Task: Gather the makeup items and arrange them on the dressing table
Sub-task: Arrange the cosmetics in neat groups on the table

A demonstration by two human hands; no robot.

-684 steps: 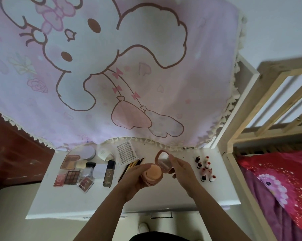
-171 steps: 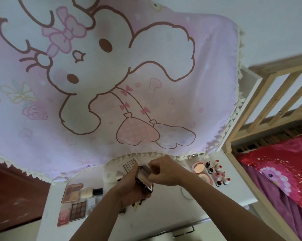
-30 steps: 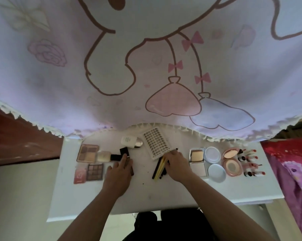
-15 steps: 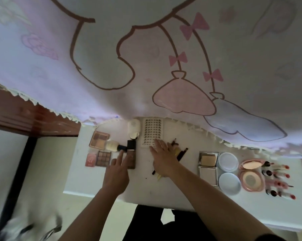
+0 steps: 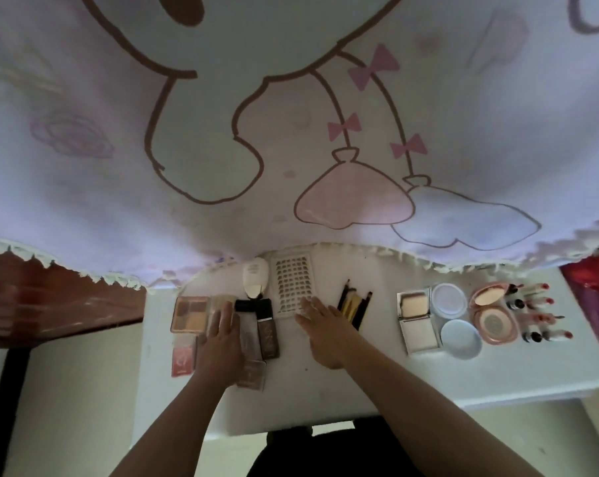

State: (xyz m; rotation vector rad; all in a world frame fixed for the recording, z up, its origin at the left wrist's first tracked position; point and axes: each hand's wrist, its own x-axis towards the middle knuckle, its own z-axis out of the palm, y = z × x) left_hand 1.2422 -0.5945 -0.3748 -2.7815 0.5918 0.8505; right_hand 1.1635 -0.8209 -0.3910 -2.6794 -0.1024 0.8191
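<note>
Behind the white card of false lashes (image 5: 291,280), a pink cartoon-print curtain (image 5: 291,132) overhung the white worktop's (image 5: 325,383) back edge; bare surface lay on the person's side of the card. The left hand (image 5: 220,342) lay flat, fingers straight, on brown eyeshadow palettes (image 5: 189,313) left of the card, beside a dark foundation bottle (image 5: 266,328). The right hand (image 5: 325,330), also flat, touched the card's near corner. Right of the card lay yellow-handled brushes (image 5: 355,304), then open compacts (image 5: 417,318).
</note>
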